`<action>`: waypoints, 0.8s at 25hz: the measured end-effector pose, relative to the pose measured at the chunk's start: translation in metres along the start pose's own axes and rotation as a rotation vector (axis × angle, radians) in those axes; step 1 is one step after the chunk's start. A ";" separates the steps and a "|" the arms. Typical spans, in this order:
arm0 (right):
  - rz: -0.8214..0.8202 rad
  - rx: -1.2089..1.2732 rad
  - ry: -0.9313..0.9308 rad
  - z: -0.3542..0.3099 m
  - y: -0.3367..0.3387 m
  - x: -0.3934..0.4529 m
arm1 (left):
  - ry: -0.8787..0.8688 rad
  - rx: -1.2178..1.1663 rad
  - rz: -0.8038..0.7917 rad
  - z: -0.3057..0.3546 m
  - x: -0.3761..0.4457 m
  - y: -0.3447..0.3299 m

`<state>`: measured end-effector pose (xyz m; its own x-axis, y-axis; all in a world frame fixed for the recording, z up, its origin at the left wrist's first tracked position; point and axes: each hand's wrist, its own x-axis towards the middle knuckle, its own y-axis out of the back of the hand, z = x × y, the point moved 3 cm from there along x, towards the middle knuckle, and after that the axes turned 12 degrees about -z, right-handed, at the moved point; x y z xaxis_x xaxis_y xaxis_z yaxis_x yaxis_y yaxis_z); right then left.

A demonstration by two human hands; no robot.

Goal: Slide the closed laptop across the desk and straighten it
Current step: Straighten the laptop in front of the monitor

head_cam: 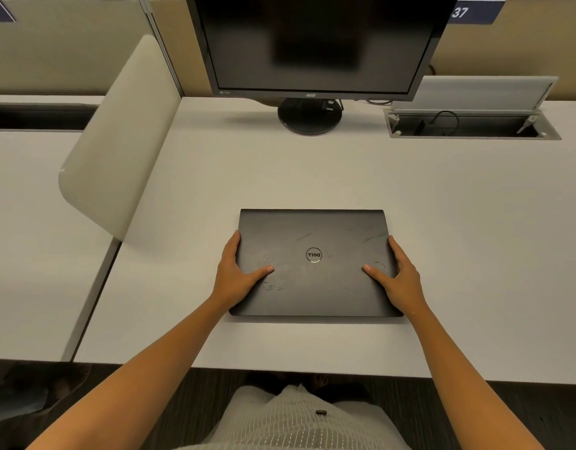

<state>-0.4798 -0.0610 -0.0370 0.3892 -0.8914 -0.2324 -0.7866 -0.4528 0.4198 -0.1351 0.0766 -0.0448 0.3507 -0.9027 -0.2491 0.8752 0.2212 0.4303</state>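
Observation:
A closed black laptop [312, 235] with a round logo on its lid lies flat on the white desk [312, 170], its edges about square to the desk's front edge. My left hand [236, 274] grips its left side, thumb on the lid and fingers along the edge. On the other side my right hand [398, 274] holds the right edge the same way, thumb resting on the lid.
A dark monitor [316, 43] on a round stand [309, 116] is at the back of the desk. An open cable box [471, 125] with a raised lid sits back right. A beige divider panel [118, 134] borders the desk on the left.

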 end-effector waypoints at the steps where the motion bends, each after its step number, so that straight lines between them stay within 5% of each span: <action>1: 0.000 0.002 -0.003 0.000 0.000 0.000 | -0.001 0.006 -0.003 0.000 0.000 0.000; 20: 0.044 -0.012 -0.007 0.008 -0.004 -0.008 | -0.012 0.026 -0.028 0.004 -0.001 0.000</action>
<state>-0.4837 -0.0524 -0.0435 0.3510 -0.9101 -0.2202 -0.7970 -0.4139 0.4399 -0.1365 0.0757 -0.0407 0.3218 -0.9130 -0.2508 0.8755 0.1860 0.4460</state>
